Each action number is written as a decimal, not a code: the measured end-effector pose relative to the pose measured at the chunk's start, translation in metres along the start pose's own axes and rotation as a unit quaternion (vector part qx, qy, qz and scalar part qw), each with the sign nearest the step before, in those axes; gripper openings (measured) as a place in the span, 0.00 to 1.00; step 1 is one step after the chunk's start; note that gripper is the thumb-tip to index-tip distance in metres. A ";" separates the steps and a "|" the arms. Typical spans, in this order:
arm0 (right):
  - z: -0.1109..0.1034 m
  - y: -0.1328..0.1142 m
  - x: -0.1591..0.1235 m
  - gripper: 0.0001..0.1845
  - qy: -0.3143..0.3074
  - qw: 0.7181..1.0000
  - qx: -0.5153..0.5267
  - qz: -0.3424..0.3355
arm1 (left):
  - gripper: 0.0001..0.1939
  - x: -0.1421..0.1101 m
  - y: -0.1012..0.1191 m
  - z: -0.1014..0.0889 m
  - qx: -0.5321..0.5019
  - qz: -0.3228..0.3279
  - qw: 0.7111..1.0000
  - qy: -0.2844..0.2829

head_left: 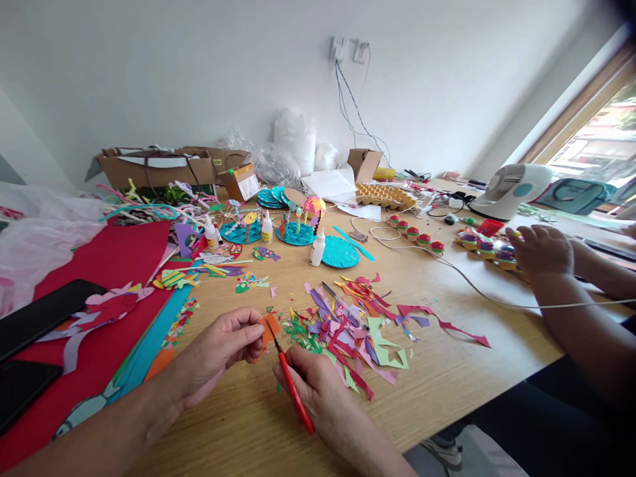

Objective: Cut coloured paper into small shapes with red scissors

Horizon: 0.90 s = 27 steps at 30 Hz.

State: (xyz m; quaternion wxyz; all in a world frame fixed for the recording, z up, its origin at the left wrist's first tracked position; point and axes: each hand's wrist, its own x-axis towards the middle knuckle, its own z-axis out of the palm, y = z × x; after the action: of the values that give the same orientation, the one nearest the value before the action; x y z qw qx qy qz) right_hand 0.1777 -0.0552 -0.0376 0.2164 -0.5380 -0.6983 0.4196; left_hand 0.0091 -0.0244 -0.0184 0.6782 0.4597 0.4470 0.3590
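My left hand (218,354) pinches a small orange paper piece (269,329) over the wooden table (447,377). My right hand (318,384) is closed round red-handled scissors (293,387), whose blades point up at the orange piece. Just right of the hands lies a heap of coloured paper scraps (348,328).
Red and blue paper sheets (114,265) and two dark phones (42,315) lie at the left. Glue bottles (317,248), teal discs (340,253) and cardboard boxes (154,165) fill the back. Another person's hand (541,252) works at the right by a white fan (509,189) and a white cable (477,288).
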 end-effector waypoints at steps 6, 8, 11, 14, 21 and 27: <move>0.000 0.000 0.001 0.16 -0.002 1.000 0.001 -0.003 | 0.08 0.001 -0.002 0.000 -0.003 -0.007 1.000 -0.007; 0.000 0.000 0.001 0.16 -0.005 1.000 0.005 0.001 | 0.08 0.001 -0.002 0.000 -0.003 -0.009 1.000 -0.011; 0.000 0.002 0.002 0.16 -0.008 1.000 0.006 0.005 | 0.08 0.001 -0.003 0.001 -0.003 -0.016 1.000 -0.019; 0.001 0.004 0.002 0.16 -0.006 1.000 0.002 0.004 | 0.07 0.000 -0.004 0.003 -0.005 -0.022 1.000 -0.018; -0.005 0.008 0.001 0.17 0.002 1.000 0.015 0.003 | 0.07 -0.002 -0.002 -0.007 -0.001 -0.023 1.000 0.018; -0.027 0.013 0.003 0.16 0.013 0.999 -0.043 -0.006 | 0.07 -0.012 0.001 -0.027 0.039 -0.027 0.996 0.078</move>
State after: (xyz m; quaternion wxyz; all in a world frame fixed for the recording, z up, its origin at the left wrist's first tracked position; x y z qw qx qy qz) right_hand 0.2042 -0.0422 -0.0337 0.2050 -0.5477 -0.7162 0.3809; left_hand -0.0199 -0.0266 -0.0187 0.6325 0.4441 0.5245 0.3572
